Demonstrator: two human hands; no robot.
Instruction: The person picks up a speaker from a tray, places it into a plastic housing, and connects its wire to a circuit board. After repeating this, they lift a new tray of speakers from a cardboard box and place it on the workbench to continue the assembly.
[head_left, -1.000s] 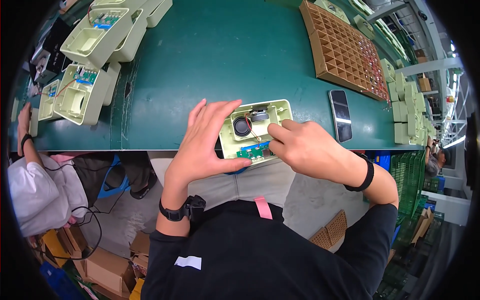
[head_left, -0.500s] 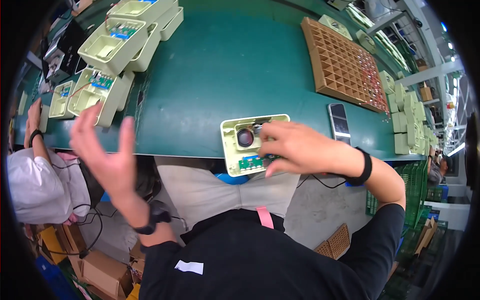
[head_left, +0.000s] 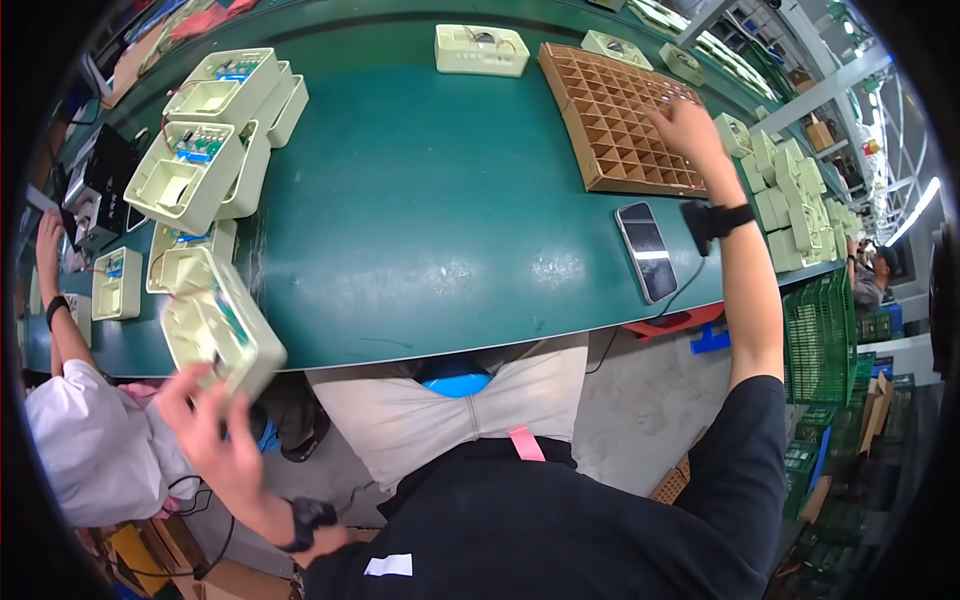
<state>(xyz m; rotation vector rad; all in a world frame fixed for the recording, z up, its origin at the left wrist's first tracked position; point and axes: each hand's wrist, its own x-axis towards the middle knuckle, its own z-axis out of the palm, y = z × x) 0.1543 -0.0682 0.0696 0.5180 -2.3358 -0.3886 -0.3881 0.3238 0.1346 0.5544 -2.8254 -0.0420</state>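
Observation:
At the left table edge, my left hand (head_left: 215,435) grips the lower end of a cream plastic housing (head_left: 225,320), which is tilted and blurred by motion. A green circuit board shows inside it. My right hand (head_left: 685,130) is over the far side of a brown cardboard tray (head_left: 605,125) divided into small cells. Its fingers are bent and drawn together, and what they pinch, if anything, is too small to make out. Tiny parts show in the cells beside that hand. Another cream housing (head_left: 482,50) stands at the far middle of the table.
Stacked open housings (head_left: 185,175) with circuit boards stand at the left. A phone (head_left: 647,252) lies near the right front edge. More housings (head_left: 790,200) are piled at the right, above a green crate (head_left: 818,325). A co-worker's arm (head_left: 62,310) reaches in at far left.
My right hand has left the housing over my lap and moved to the tray. My left hand has taken hold of another housing. A housing now stands at the far middle.

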